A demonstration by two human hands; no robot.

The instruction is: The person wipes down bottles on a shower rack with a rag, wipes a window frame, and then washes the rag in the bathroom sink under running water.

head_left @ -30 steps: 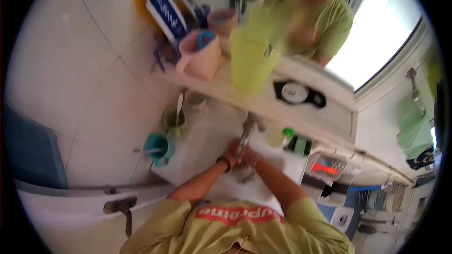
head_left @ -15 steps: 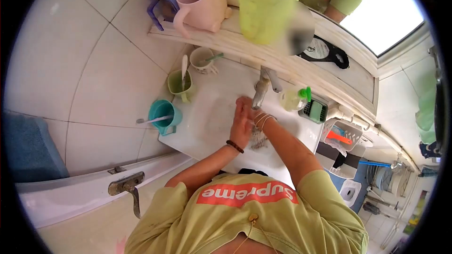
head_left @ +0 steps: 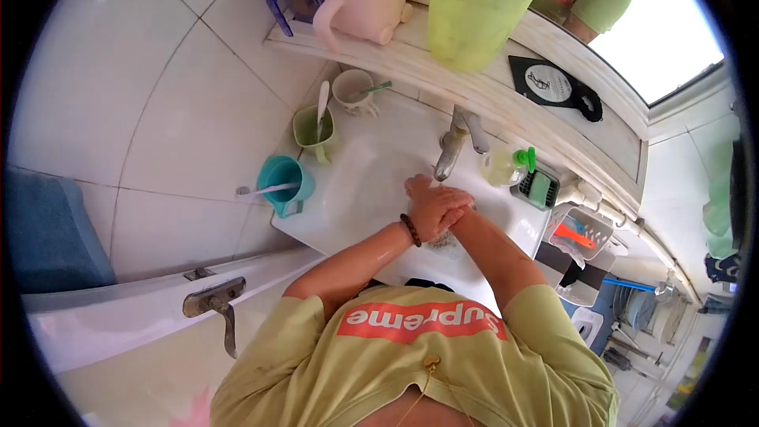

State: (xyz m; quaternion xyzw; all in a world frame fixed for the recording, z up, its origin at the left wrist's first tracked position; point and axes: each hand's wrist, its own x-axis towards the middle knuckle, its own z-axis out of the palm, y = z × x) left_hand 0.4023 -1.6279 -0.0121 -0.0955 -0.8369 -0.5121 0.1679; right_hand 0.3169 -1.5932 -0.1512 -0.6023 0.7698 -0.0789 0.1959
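Note:
My left hand (head_left: 437, 212), with a dark bead bracelet (head_left: 410, 230) at its wrist, lies over my right hand (head_left: 421, 183) and wraps its fingers round the back and wrist. Most of the right hand is hidden beneath; its fingertips show stretched out past the left. Both are low over the white sink (head_left: 356, 213), just in front of the metal faucet (head_left: 453, 145). A speckled grey patch shows in the basin below the hands; whether water runs, I cannot tell.
Left on the sink rim stand a teal cup (head_left: 294, 182), a green cup (head_left: 315, 133) and a white mug (head_left: 353, 91), each with a toothbrush. Right are a soap pump bottle (head_left: 504, 168) and a soap dish (head_left: 541, 188). Above, a shelf (head_left: 395, 59) holds a pink cup (head_left: 364, 4) and yellow-green jug (head_left: 473, 24).
The left hand has slid from lying against the right hand, fingers pointing to the faucet, to across the right hand and wrist. Both hands sit slightly farther from the faucet. The view has shifted.

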